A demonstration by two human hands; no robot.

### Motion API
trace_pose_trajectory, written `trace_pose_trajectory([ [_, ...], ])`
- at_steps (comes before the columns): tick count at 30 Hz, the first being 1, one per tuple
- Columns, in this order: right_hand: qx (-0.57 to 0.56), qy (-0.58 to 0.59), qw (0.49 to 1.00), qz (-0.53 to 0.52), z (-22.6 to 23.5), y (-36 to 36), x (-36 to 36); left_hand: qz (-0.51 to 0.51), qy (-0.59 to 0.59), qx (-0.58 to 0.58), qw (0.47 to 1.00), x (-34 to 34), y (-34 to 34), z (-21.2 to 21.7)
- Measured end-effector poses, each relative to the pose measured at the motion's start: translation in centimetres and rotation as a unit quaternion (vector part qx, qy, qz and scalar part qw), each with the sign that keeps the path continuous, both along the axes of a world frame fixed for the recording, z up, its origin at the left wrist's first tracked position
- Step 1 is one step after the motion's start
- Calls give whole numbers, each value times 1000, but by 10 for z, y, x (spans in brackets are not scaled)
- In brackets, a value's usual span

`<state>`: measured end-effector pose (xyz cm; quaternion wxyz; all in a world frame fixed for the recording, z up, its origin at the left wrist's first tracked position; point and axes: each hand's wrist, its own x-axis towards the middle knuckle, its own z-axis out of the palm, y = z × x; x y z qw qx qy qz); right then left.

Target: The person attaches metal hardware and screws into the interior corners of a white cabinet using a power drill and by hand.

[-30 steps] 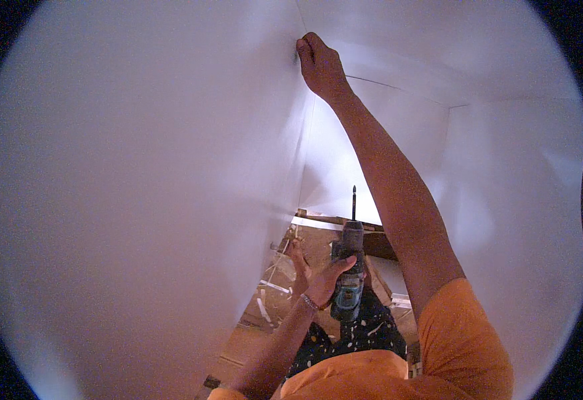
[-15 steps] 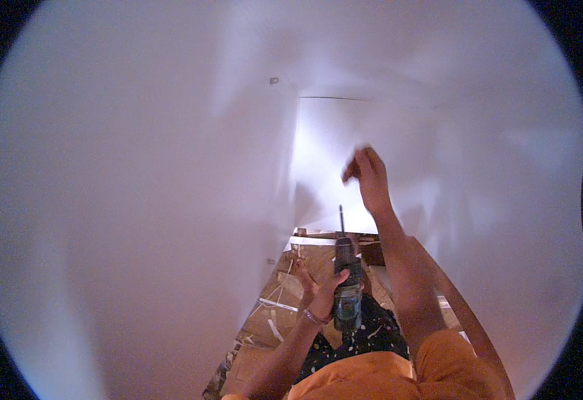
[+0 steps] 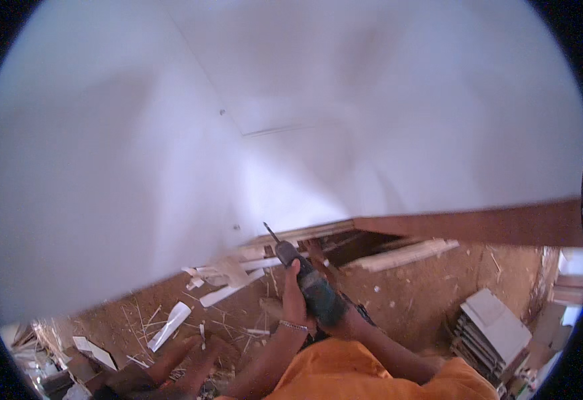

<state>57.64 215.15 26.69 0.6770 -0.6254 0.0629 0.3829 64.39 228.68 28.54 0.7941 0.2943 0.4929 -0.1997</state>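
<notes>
Between left-hand fingers [image 3: 295, 288], drill [image 3: 308, 280].

No packages, labels, signs or screens show anywhere in view: neither on the white panels far above nor among the scraps on the dirt floor near the bottom.

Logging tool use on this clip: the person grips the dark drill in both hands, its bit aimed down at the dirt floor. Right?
Not quite. In the head view the drill, gripped by the left hand and right hand, has its bit aimed up toward the white panel, not down.
</notes>
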Motion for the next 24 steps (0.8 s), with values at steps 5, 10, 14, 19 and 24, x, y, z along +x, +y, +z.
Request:
trace_pose_trajectory([
  [5,-46,-214,975,24,26,-36,-48,-156,-24,15,987,-57,-17,52],
  [10,-49,-205,977,-31,61,-72,-107,-81,-175,-64,979,-72,-26,92],
  [14,-27,-238,965,-108,92,-98,-174,-54,-143,-122,981,-117,-78,116],
  [19,-125,-260,946,-147,130,-186,-237,-168,-112,-109,973,-168,-186,123],
  [24,-73,-145,936,-311,89,-306,-291,-388,-121,-126,905,-178,-336,114],
])
